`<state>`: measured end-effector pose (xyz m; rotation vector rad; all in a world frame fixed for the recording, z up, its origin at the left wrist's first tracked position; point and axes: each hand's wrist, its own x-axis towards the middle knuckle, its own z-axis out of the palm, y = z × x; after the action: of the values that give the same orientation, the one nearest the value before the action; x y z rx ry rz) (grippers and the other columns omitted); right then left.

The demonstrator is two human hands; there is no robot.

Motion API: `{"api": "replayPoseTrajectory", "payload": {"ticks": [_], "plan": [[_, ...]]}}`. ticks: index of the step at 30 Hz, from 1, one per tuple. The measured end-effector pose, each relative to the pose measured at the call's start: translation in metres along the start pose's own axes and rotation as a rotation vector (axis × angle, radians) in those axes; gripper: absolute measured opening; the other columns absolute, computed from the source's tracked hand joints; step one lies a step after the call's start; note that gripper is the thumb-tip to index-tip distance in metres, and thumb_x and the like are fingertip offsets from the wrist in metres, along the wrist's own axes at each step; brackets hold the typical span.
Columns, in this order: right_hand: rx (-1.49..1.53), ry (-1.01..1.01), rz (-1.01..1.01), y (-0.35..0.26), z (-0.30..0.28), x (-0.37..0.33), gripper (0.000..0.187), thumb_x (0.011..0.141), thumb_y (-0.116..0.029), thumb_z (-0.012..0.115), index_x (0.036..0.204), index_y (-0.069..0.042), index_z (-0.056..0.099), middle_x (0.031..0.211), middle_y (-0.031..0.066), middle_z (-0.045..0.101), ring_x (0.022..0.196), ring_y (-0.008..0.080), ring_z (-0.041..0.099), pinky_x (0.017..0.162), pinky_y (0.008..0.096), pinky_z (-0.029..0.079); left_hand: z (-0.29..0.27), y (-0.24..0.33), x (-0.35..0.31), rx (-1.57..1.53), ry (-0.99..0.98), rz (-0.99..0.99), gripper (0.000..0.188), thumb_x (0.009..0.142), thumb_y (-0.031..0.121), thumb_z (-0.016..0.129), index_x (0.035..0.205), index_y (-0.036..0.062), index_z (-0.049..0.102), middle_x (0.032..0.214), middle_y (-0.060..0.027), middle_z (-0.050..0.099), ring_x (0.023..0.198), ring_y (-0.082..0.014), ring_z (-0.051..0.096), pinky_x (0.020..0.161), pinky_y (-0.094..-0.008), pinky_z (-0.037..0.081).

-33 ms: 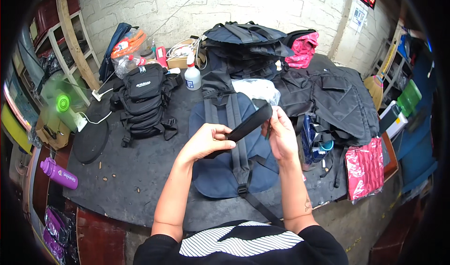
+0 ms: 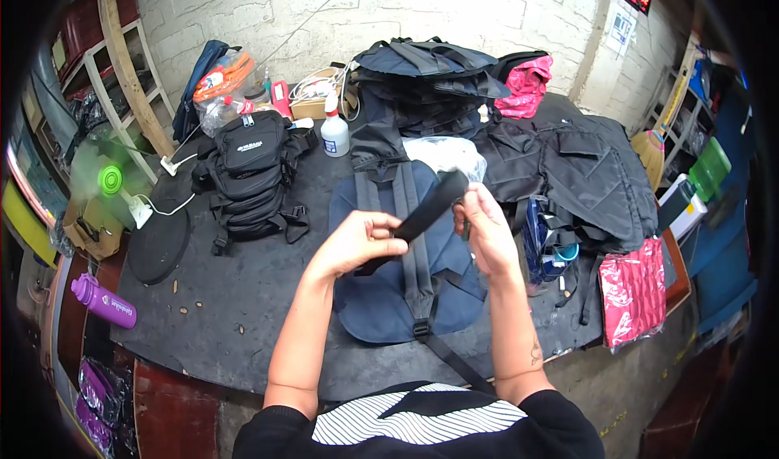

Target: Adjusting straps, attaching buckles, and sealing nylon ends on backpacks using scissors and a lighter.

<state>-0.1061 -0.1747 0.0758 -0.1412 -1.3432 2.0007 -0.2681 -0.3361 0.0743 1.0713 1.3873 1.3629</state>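
In my left hand [image 2: 357, 244] is a wide black strap [image 2: 428, 213], pinched between thumb and fingers. It slants up to the right, and its upper end is smeared by motion. Close beside that end, my right hand [image 2: 491, 232] has its fingers curled together. Something small and dark shows at those fingers, too unclear to name. Below both hands a navy backpack panel [image 2: 369, 309] lies flat on the table, with dark grey shoulder straps [image 2: 415, 276] running down it to a black buckle [image 2: 420, 327].
Left of the panel sits a stack of small black bags [image 2: 253, 175]; a white spray bottle [image 2: 333, 132] stands behind. Navy and black bags [image 2: 426, 77] are piled at the back. A large black bag [image 2: 596, 179] and a pink packet [image 2: 633, 293] lie right. A purple bottle [image 2: 103, 300] is at far left.
My right fingers have shifted slightly off the upper end of the strap, which now swings in a blur. My left hand keeps its grip almost in place.
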Motion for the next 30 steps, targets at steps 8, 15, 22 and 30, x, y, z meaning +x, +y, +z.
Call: {"api": "replayPoseTrajectory", "payload": {"ticks": [8,15,22,30], "plan": [[-0.314,-0.119,0.064,-0.002,0.014,0.017,0.034,0.077,-0.014,0.072,0.106,-0.003,0.058,0.078,-0.0063,0.053,0.063,0.0007,0.042,0.053,0.0165,0.032,-0.024,0.023,0.004,-0.199,-0.111,0.120,0.038,0.088,0.020,0.059,0.116,-0.0061,0.055,0.104,-0.0191,0.064,0.094,-0.0248,0.065,0.085,-0.0333,0.051],[-0.155,-0.232,0.096,0.023,0.013,0.029,0.030,0.075,-0.016,0.073,0.099,-0.004,0.060,0.079,-0.0012,0.058,0.060,0.0045,0.046,0.051,0.0193,0.032,-0.016,0.020,0.010,-0.291,-0.197,0.121,0.042,0.088,0.018,0.059,0.121,-0.0062,0.052,0.103,-0.0165,0.065,0.097,-0.0239,0.064,0.088,-0.0335,0.049],[0.001,-0.334,-0.031,0.027,0.027,0.012,0.044,0.067,-0.002,0.070,0.110,0.001,0.057,0.097,0.0060,0.059,0.075,0.0094,0.054,0.059,0.0200,0.040,-0.014,-0.004,0.007,-0.365,-0.161,0.091,0.039,0.085,0.012,0.062,0.119,-0.0067,0.055,0.099,-0.0157,0.066,0.089,-0.0214,0.065,0.083,-0.0309,0.051],[0.120,-0.087,0.000,0.070,-0.004,-0.008,0.014,0.087,-0.011,0.058,0.096,-0.001,0.057,0.078,0.0014,0.057,0.056,0.0036,0.040,0.052,0.0183,0.032,0.019,-0.047,0.004,-0.416,-0.001,0.089,0.034,0.085,0.003,0.058,0.118,-0.0052,0.057,0.096,-0.0098,0.067,0.084,-0.0139,0.063,0.079,-0.0239,0.049]]}}
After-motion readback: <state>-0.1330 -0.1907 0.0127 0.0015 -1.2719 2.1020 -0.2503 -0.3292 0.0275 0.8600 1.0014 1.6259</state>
